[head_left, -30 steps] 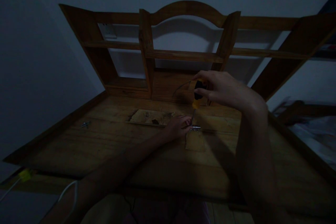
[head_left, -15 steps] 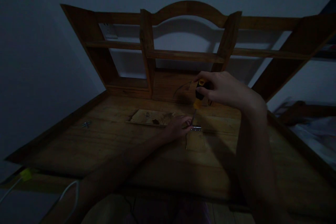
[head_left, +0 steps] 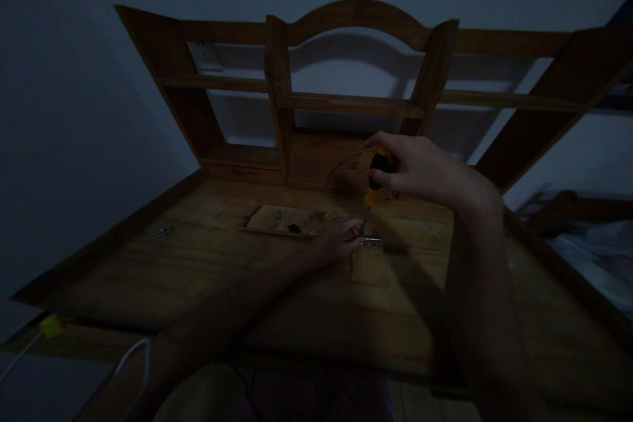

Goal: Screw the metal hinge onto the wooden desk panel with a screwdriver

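Observation:
My right hand [head_left: 408,168] is closed around the black and yellow handle of a screwdriver [head_left: 374,192], which points down with its shaft slightly tilted. The shaft's tip reaches a small shiny metal hinge [head_left: 370,242] on the wooden desk. At the hinge's left end, the fingers of my left hand [head_left: 341,237] are pinched together by the screwdriver tip; what they hold, if anything, is too small and dark to make out. Just below the hinge lies a small, pale square wooden piece [head_left: 368,266].
A shallow tray-like piece of cardboard or wood [head_left: 281,219] lies left of the hinge. Small metal parts [head_left: 163,232] rest farther left on the desk [head_left: 208,277]. A wooden shelf unit [head_left: 346,104] rises behind. A white cable [head_left: 133,349] with a yellow tag [head_left: 51,326] hangs at the front left.
My right hand has turned the screwdriver handle slightly, and its fingers have shifted a little. My left hand stays at the hinge.

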